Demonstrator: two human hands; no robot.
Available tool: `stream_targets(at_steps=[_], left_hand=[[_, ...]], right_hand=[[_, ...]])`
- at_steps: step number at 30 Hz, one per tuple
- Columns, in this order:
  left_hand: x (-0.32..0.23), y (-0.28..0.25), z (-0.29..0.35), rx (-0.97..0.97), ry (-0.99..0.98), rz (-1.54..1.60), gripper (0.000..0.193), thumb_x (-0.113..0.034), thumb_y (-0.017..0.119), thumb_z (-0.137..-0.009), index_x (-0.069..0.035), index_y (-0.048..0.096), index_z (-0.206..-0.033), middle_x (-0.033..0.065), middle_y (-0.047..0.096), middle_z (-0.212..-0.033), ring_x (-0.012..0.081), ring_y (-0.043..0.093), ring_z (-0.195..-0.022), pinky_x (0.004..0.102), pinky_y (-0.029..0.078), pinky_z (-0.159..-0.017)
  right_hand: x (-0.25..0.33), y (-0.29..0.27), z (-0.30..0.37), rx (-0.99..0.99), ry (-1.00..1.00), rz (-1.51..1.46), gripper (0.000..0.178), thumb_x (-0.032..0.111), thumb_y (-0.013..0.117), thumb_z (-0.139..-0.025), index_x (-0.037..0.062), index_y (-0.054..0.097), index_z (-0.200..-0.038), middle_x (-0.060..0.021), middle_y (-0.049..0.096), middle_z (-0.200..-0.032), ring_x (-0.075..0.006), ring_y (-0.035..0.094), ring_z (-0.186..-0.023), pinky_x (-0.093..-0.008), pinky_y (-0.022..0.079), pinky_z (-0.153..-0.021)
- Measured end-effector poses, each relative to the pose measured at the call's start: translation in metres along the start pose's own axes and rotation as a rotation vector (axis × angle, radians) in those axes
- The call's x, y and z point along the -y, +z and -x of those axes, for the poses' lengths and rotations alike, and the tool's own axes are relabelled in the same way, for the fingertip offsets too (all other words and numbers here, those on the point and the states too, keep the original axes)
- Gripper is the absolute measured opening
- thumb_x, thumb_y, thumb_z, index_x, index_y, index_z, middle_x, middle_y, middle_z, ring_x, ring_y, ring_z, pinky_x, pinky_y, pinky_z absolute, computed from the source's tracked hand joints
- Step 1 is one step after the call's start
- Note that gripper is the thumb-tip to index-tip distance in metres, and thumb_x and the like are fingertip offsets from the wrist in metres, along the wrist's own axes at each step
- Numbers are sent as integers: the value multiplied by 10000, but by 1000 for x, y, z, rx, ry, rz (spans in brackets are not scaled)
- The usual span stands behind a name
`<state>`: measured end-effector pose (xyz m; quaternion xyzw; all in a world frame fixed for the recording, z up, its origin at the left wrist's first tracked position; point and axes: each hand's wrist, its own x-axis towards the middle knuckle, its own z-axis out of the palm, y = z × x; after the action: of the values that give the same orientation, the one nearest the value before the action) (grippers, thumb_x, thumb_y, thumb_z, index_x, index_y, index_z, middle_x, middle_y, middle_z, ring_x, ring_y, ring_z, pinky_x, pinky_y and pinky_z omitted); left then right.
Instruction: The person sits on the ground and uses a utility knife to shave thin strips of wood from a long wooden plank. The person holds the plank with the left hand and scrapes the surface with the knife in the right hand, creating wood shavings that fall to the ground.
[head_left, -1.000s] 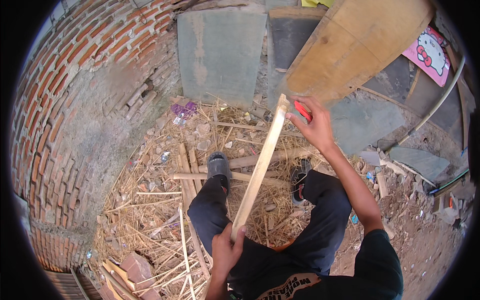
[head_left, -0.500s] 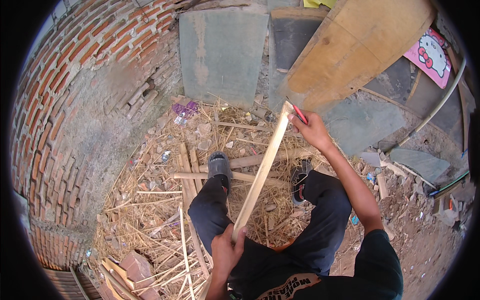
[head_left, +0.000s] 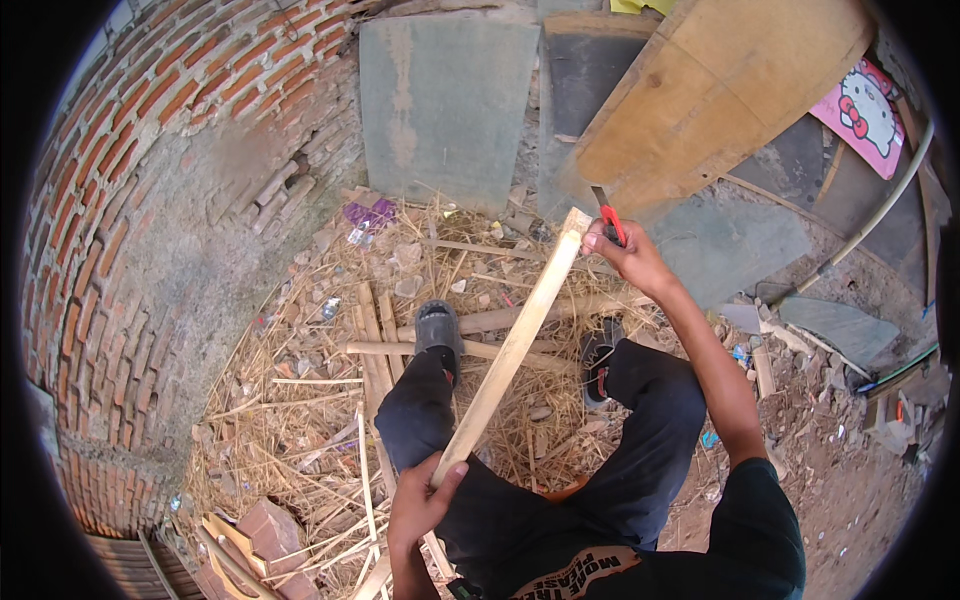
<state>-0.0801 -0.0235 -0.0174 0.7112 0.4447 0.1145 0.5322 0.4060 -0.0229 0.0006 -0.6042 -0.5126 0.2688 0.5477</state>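
A pale wooden strip, perhaps split bamboo (head_left: pixel 512 345), slants from my lap up and away to the right. Near its lower part my left hand (head_left: pixel 424 500) is closed around it, and the strip's end runs on past the wrist. My right hand (head_left: pixel 630 258) grips a red utility knife (head_left: pixel 611 217) by the strip's far end, its blade out and pointing up and away. The right thumb is close to the strip's edge; whether it touches cannot be made out.
Between and around my sandalled feet (head_left: pixel 438 330) lie straw, rubble and loose wooden sticks (head_left: pixel 380 325). A brick wall (head_left: pixel 110 250) rises on the left. Grey panels (head_left: pixel 445 110) and a brown board (head_left: pixel 715 95) lean at the back. Broken bricks (head_left: pixel 275 535) sit at lower left.
My left hand has shifted left and slightly down with the strip's lower part. My right hand has turned the knife, so its blade now shows more upright, off the strip.
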Motion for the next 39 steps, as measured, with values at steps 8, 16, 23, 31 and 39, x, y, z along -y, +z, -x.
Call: stream_targets(at_steps=[8, 16, 23, 31, 39], left_hand=[[-4, -19, 6, 89, -50, 157, 291, -294, 729, -1099, -30, 717, -976, -61, 487, -626, 41, 420, -575, 289, 345, -518], [3, -27, 6, 182, -121, 287, 274, -302, 696, -1116, -44, 685, -1025, -51, 500, -646, 49, 434, -534, 257, 377, -479], [8, -23, 5, 156, -169, 342, 298, -333, 708, -1109, -49, 686, -1022, -47, 504, -662, 53, 434, -549, 260, 364, -484], [7, -29, 8, 36, -111, 202, 324, -299, 748, -1086, -37, 685, -907, -61, 482, -629, 49, 430, -577, 278, 327, -517], [-2, -35, 15, -148, -26, -125, 345, -325, 820, -1023, -15, 724, -907, -13, 468, -596, 82, 392, -581, 326, 336, -530]], right_hand=[[-3, -4, 2, 116, 174, -493, 169, 228, 674, -1109, 89, 635, -1022, 41, 618, -861, -28, 291, -540, -247, 254, -527], [-8, 2, 1, 144, 241, -711, 178, 254, 652, -1129, 109, 574, -1063, 75, 478, -780, -24, 281, -545, -251, 238, -530], [-2, 7, -1, 135, 296, -622, 172, 255, 633, -1138, 103, 595, -1066, 82, 464, -796, -22, 281, -540, -242, 247, -527], [-1, 4, 0, 142, 316, -637, 223, 285, 656, -1125, 64, 687, -1135, 93, 473, -773, -9, 315, -567, -232, 247, -517], [-12, 6, -4, 60, 343, -382, 247, 327, 694, -1078, 90, 750, -1119, 113, 411, -686, -25, 280, -537, -260, 209, -505]])
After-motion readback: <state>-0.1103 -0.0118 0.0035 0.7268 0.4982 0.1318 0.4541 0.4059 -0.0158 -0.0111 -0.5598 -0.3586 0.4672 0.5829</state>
